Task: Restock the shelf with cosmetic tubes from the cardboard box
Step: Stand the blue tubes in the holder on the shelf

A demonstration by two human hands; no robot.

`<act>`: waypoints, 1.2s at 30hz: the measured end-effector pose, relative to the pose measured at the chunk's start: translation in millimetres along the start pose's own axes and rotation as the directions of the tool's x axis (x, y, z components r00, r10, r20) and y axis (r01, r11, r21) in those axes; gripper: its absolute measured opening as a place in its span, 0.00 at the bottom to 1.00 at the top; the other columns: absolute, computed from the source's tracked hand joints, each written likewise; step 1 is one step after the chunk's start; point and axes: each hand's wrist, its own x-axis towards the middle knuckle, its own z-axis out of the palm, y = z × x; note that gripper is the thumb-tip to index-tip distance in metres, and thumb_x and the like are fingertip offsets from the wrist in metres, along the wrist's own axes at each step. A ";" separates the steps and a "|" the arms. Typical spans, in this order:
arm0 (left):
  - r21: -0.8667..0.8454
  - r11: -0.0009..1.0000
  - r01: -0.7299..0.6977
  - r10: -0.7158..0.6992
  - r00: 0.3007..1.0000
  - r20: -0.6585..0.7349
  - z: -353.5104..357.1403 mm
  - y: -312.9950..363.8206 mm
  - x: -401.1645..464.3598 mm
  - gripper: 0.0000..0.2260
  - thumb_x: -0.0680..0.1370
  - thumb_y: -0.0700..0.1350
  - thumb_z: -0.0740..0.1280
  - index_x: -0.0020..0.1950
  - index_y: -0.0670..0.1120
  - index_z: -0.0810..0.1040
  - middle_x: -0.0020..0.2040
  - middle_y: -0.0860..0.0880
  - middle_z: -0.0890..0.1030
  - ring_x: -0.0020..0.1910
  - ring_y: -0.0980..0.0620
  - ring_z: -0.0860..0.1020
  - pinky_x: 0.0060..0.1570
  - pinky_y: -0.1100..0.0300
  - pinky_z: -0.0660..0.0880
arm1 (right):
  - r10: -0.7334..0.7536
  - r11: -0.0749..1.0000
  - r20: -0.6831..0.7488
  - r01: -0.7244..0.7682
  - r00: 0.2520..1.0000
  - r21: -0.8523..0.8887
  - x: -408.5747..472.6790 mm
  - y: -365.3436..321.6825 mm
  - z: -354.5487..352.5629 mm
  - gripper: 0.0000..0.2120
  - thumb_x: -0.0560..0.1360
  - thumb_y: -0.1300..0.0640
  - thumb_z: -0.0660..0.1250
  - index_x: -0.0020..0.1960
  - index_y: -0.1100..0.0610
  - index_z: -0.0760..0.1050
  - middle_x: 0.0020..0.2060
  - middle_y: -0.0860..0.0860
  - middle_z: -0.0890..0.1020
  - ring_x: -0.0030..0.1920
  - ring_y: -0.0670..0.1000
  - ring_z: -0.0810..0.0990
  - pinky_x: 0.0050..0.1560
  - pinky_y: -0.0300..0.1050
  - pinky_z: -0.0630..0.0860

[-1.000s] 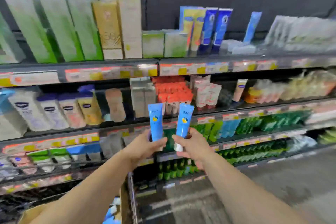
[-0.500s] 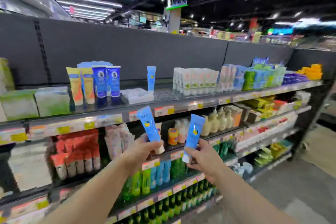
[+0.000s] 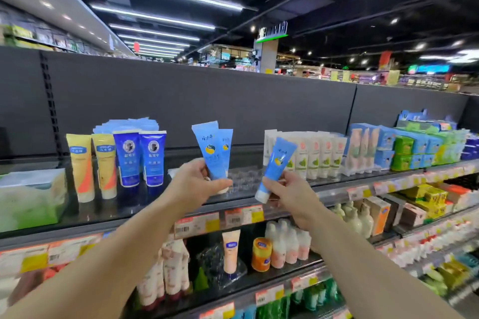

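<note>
Blue tubes, one in each hand, have been lifted from the level of the lower shelves to the front of the top shelf [image 3: 337, 190] over the last second, and the view has swung up with them to take in the ceiling lights as well. The left hand [image 3: 197, 184] pinches the lower end of a light blue tube [image 3: 208, 150], cap down and crimped end up, just in front of a matching tube [image 3: 225, 142] that stands alone on the shelf behind it. The right hand [image 3: 287, 189] grips a second blue tube [image 3: 276, 166] near its white cap, and this one tilts to the right, just beside the row of white tubes [image 3: 311, 155]. Half a second ago both tubes hung lower, in front of the price strip; now they are level with the open stretch of shelf between the dark blue tubes [image 3: 140, 156] and the white ones. That suggests the carrying step is nearly over and placement comes next, probably beside the lone matching tube (which marks the slot for this product). Neither tube touches the shelf yet. The cardboard box is not in view, so how many tubes remain cannot be told.
</note>
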 end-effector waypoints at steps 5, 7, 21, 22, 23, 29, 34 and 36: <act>0.130 0.991 0.018 -0.004 0.994 -0.108 6.6 -11.5 40.7 0.09 0.69 0.50 0.77 0.45 0.51 0.79 0.38 0.53 0.81 0.36 0.55 0.77 0.35 0.66 0.72 | -0.099 0.992 0.004 0.100 0.995 -0.077 63.8 -10.4 4.2 0.08 0.73 0.53 0.71 0.50 0.52 0.76 0.45 0.56 0.84 0.44 0.56 0.85 0.52 0.57 0.81; 0.136 0.990 0.037 -0.021 0.993 -0.120 11.7 -15.3 50.8 0.11 0.69 0.49 0.77 0.46 0.51 0.78 0.38 0.54 0.81 0.36 0.55 0.77 0.35 0.68 0.71 | -0.122 0.983 0.014 0.123 0.992 -0.136 90.4 -10.7 6.7 0.10 0.71 0.52 0.71 0.51 0.52 0.75 0.45 0.58 0.83 0.42 0.54 0.84 0.48 0.56 0.81; 0.218 0.956 0.197 -0.142 0.959 -0.246 38.5 -18.9 77.9 0.12 0.69 0.51 0.77 0.47 0.55 0.77 0.42 0.56 0.82 0.42 0.57 0.79 0.40 0.66 0.73 | -0.124 0.904 0.342 0.248 0.931 -0.348 175.9 6.7 41.5 0.17 0.76 0.58 0.69 0.63 0.53 0.70 0.54 0.44 0.77 0.52 0.44 0.74 0.59 0.42 0.72; 0.228 0.951 0.210 -0.150 0.955 -0.254 40.6 -19.9 78.4 0.13 0.68 0.52 0.77 0.48 0.54 0.77 0.42 0.55 0.82 0.42 0.57 0.79 0.41 0.65 0.74 | -0.115 0.900 0.364 0.252 0.924 -0.356 176.1 7.6 41.8 0.17 0.76 0.58 0.69 0.63 0.52 0.70 0.55 0.44 0.77 0.52 0.44 0.75 0.59 0.42 0.72; 0.243 0.945 0.220 -0.155 0.953 -0.260 42.5 -21.3 78.8 0.14 0.68 0.53 0.77 0.48 0.54 0.77 0.42 0.55 0.82 0.43 0.56 0.79 0.42 0.64 0.75 | -0.110 0.898 0.375 0.254 0.920 -0.358 176.7 8.7 41.7 0.17 0.76 0.58 0.69 0.63 0.52 0.71 0.56 0.45 0.78 0.53 0.45 0.75 0.59 0.43 0.73; 0.336 0.914 0.226 -0.150 0.960 -0.238 48.2 -23.5 77.9 0.16 0.67 0.57 0.76 0.51 0.56 0.77 0.42 0.58 0.82 0.43 0.59 0.80 0.49 0.55 0.78 | -0.120 0.907 0.374 0.255 0.920 -0.335 175.3 10.9 40.8 0.15 0.77 0.56 0.68 0.63 0.51 0.71 0.51 0.43 0.76 0.51 0.45 0.75 0.52 0.37 0.71; 0.361 0.907 0.216 -0.149 0.968 -0.204 48.9 -22.9 78.7 0.19 0.68 0.57 0.75 0.56 0.54 0.77 0.46 0.58 0.82 0.45 0.59 0.80 0.51 0.56 0.79 | -0.130 0.937 0.317 0.220 0.940 -0.270 166.0 7.2 36.1 0.15 0.76 0.56 0.70 0.59 0.48 0.69 0.48 0.42 0.77 0.48 0.43 0.76 0.47 0.37 0.75; 0.362 0.911 0.199 -0.135 0.971 -0.196 50.0 -22.8 79.0 0.20 0.68 0.56 0.76 0.57 0.54 0.77 0.45 0.58 0.81 0.46 0.59 0.79 0.49 0.59 0.78 | -0.259 0.945 0.154 0.283 0.954 -0.163 158.9 5.2 29.3 0.15 0.76 0.56 0.69 0.60 0.51 0.71 0.46 0.43 0.78 0.48 0.43 0.78 0.51 0.42 0.79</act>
